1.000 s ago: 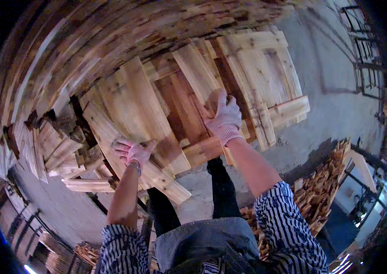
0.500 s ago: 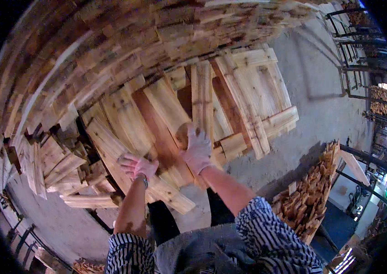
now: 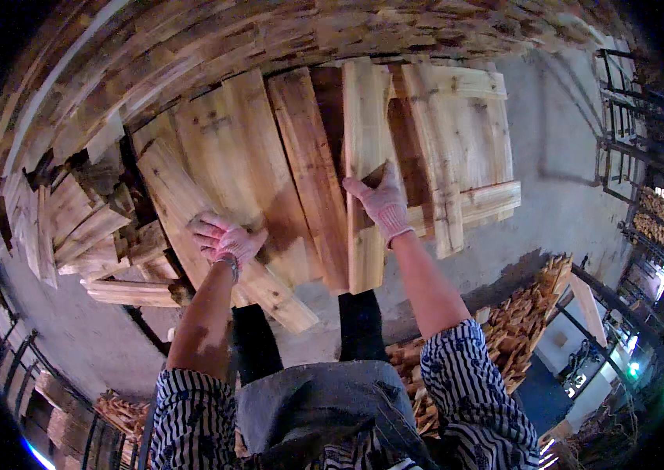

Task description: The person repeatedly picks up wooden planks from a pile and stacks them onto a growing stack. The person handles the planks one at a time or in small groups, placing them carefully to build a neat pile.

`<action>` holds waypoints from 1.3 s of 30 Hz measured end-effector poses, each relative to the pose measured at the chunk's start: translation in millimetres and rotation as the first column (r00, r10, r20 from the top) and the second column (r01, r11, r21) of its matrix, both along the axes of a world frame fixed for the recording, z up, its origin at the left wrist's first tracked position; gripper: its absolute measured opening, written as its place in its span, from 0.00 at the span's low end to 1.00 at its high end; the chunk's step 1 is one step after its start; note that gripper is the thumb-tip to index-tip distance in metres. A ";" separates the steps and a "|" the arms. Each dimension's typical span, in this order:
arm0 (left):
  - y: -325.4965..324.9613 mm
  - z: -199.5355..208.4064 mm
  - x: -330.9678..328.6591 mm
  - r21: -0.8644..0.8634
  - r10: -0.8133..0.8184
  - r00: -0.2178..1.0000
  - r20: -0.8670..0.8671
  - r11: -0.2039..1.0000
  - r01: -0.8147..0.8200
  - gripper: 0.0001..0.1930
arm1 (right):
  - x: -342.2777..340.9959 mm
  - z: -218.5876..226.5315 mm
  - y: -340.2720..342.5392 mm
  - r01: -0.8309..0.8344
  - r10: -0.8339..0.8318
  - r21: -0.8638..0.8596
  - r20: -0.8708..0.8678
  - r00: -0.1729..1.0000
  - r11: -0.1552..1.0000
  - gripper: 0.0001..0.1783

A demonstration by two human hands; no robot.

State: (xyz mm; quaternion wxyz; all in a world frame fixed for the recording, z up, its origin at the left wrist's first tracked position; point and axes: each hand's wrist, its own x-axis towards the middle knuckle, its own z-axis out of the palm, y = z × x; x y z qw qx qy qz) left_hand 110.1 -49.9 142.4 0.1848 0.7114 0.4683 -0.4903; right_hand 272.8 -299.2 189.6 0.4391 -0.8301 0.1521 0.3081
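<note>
Your left hand (image 3: 228,239): lying spread over the slanting left board (image 3: 173,186). Your right hand (image 3: 385,207): spanning the middle board (image 3: 361,133), clamping unclear. Risk: either board skewing under uneven pressing.

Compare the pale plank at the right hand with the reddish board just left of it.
Colour: the pale plank is light yellowish; the reddish board is darker, red-brown.
Pose: the pale plank runs nearly straight up the picture; the reddish board slants, top end to the left.
Contact: the right hand is on the pale plank; neither hand touches the reddish board.
Shared: both are long, flat pieces of wood.
</note>
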 end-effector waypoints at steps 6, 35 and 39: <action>-4.1 -42.7 -26.0 0.202 -0.126 0.992 -0.006 0.972 0.124 0.74 | 10.3 -18.6 -15.2 0.019 0.009 0.143 -0.190 0.982 0.990 0.45; -10.9 0.6 11.7 0.130 -0.009 0.998 0.066 0.992 0.000 0.83 | 29.8 10.6 -8.9 -0.576 0.589 -0.155 0.057 0.806 0.803 0.54; -4.9 19.2 7.6 0.118 0.033 0.998 0.046 0.992 -0.038 0.83 | 34.0 22.8 8.5 -0.611 0.593 -0.172 -0.151 0.791 0.772 0.56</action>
